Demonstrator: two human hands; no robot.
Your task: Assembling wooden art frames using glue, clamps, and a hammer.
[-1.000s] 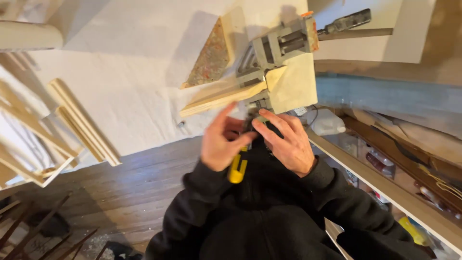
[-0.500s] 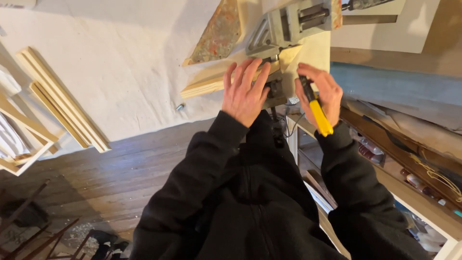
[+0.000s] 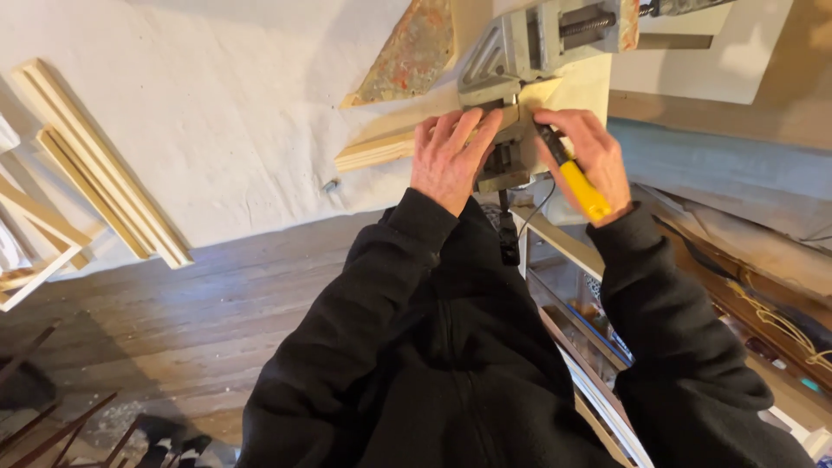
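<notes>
The person leans over the worktop [image 3: 572,238] with both black sleeves stretched forward. The left hand [image 3: 451,160] lies flat on a pale wooden strip [image 3: 377,149], its fingers [image 3: 479,130] spread a little and pressed down on the wood just where the strip runs into a grey metal corner clamp [image 3: 520,48]. The right hand [image 3: 585,152] is wrapped around a yellow-handled tool [image 3: 582,189], fingers closed tight on the handle (the working end is hidden between hand and clamp, so I cannot tell what kind of tip it has). The dark front part of the tool points up toward the clamp, close to the fingertips of the other hand. A second light wooden piece [image 3: 581,87] sits under the right hand, meeting the strip at the clamp. Behind the clamp a triangular board [image 3: 407,56] with mottled, rusty paint rests against a white cloth [image 3: 217,104] that covers the wall side. To the far left a few long pale mouldings [image 3: 104,165] lean on that cloth, well apart from the hands. Below the clamp a dark screw handle [image 3: 507,234] hangs down. The wooden floor [image 3: 173,295] shows beneath, and to the right open shelves [image 3: 598,321] hold small clutter too blurred to tell.
</notes>
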